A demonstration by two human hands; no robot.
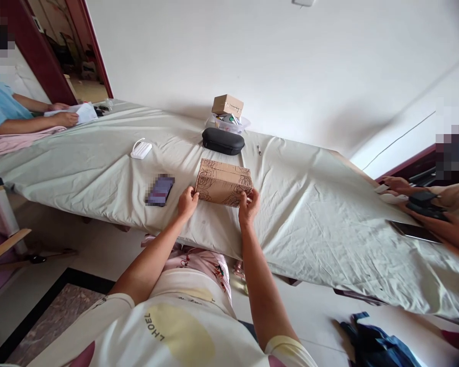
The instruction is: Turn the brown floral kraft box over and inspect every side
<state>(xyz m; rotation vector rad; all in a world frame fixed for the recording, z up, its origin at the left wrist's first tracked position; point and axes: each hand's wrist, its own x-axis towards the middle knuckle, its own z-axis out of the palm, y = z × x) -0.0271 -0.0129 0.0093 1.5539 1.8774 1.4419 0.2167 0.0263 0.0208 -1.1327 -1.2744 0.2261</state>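
A brown cardboard box (224, 181) printed with dark swirl patterns lies on the cloth-covered table (313, 214) in front of me. My left hand (187, 201) grips its near left corner and my right hand (248, 206) grips its near right corner, fingers curled against the box's sides. The box rests on the cloth.
A dark phone (160, 190) lies left of the box, a white object (141, 149) farther left. Behind stand a black case (223, 141) and a clear tub (229, 124) topped by a small cardboard box (227, 105). Other people sit at the left end (30, 120) and right end (424, 204).
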